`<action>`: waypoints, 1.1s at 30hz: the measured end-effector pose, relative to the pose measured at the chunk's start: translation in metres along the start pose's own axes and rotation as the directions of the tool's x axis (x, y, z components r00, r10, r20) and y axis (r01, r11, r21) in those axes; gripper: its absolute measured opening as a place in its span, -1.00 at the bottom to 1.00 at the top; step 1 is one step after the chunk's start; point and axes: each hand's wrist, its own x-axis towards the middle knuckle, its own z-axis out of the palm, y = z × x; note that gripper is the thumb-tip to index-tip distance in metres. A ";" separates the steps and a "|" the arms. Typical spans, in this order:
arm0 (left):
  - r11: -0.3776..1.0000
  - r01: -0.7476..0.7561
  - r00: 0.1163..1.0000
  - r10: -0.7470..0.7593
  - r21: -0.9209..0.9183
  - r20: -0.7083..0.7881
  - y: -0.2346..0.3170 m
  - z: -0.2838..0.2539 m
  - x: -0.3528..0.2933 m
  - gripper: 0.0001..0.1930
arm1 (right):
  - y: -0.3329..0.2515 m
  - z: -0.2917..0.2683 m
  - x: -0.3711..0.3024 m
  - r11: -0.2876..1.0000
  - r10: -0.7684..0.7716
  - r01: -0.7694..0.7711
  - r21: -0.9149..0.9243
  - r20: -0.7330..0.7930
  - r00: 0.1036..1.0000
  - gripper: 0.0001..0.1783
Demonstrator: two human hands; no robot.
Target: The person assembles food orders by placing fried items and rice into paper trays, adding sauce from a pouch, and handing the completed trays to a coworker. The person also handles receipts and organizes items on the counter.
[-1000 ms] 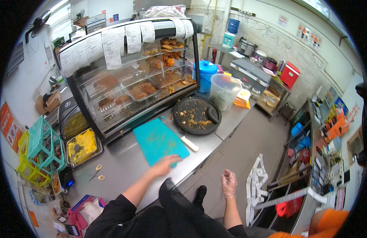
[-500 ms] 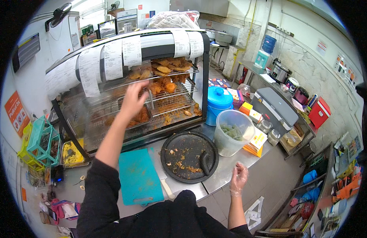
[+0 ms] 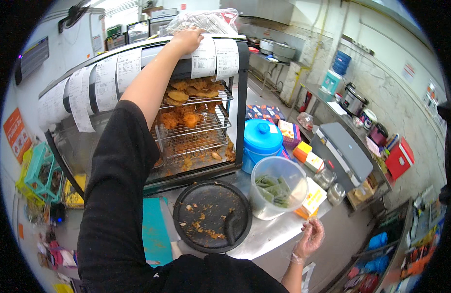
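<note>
My bare left hand [image 3: 189,40] reaches up to the top edge of a heated display cabinet [image 3: 242,97], at the near side of a clear plastic bag [image 3: 210,20]. Its fingertips are hard to make out there, so whether they grip the bag cannot be told. Below my raised arm, fried pieces [image 3: 190,119] lie on the wire racks [image 3: 206,136]. To the right, my right hand [image 3: 310,237] hangs low in a clear plastic glove, fingers loosely bent and apart, holding nothing. It is nearest to a translucent tub [image 3: 293,178] with green slices [image 3: 273,189] inside.
A round black tray [image 3: 201,215] with crumbs and a dark curved piece sits before the cabinet, beside a teal cutting board [image 3: 154,229]. Paper slips [image 3: 225,56] hang along the cabinet top. A blue lidded bucket [image 3: 262,141] and a grey cooler box [image 3: 342,154] stand rightward.
My left hand has risen from in front of the racks to the cabinet's top edge by the bag. My right hand has shifted slightly right and down. The whole view has shifted.
</note>
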 end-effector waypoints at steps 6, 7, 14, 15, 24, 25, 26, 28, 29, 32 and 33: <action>0.997 -0.043 0.998 0.039 -0.072 -0.056 -0.003 -0.001 -0.011 -0.73 | 0.060 0.012 0.094 0.997 -0.067 0.073 -0.026 0.186 0.980 -0.77; 0.994 -0.068 0.996 0.062 -0.086 -0.070 -0.003 -0.002 -0.014 -0.73 | 0.067 0.013 0.107 0.997 -0.078 0.079 0.003 0.213 0.974 -0.77; 0.986 0.079 0.997 -0.077 0.149 -0.020 -0.020 -0.025 -0.036 -0.66 | 0.090 0.036 0.147 0.994 -0.067 0.042 0.101 0.262 0.963 -0.70; 0.976 0.097 0.995 -0.098 0.197 -0.008 -0.025 -0.032 -0.043 -0.65 | 0.091 0.038 0.146 0.992 -0.063 0.034 0.122 0.248 0.967 -0.70; 0.956 0.169 0.985 -0.171 0.241 -0.015 -0.075 -0.071 -0.094 -0.69 | 0.091 0.034 0.145 0.998 -0.062 0.056 0.029 0.282 0.957 -0.70; 0.964 0.151 0.988 -0.155 0.218 -0.002 -0.078 -0.070 -0.096 -0.70 | 0.091 0.035 0.144 0.997 -0.071 0.061 0.044 0.281 0.957 -0.70; 0.964 0.157 0.987 -0.161 0.213 -0.003 -0.081 -0.069 -0.097 -0.71 | 0.090 0.036 0.142 0.997 -0.061 0.047 0.056 0.282 0.957 -0.69; 0.975 0.138 0.990 -0.137 0.173 -0.018 -0.084 -0.069 -0.098 -0.74 | 0.087 0.041 0.135 0.999 0.000 -0.015 0.051 0.269 0.963 -0.76; 0.978 0.135 0.991 -0.131 0.162 -0.035 -0.084 -0.069 -0.098 -0.74 | 0.085 0.045 0.131 0.999 -0.014 0.000 0.046 0.286 0.958 -0.74; 0.995 0.073 0.995 -0.068 0.070 -0.069 -0.083 -0.068 -0.097 -0.74 | 0.077 0.052 0.119 0.996 -0.083 0.077 0.032 0.317 0.945 -0.71; 0.998 0.045 0.997 -0.042 0.049 -0.062 -0.081 -0.067 -0.096 -0.73 | 0.074 0.054 0.116 0.996 -0.086 0.082 0.028 0.329 0.940 -0.72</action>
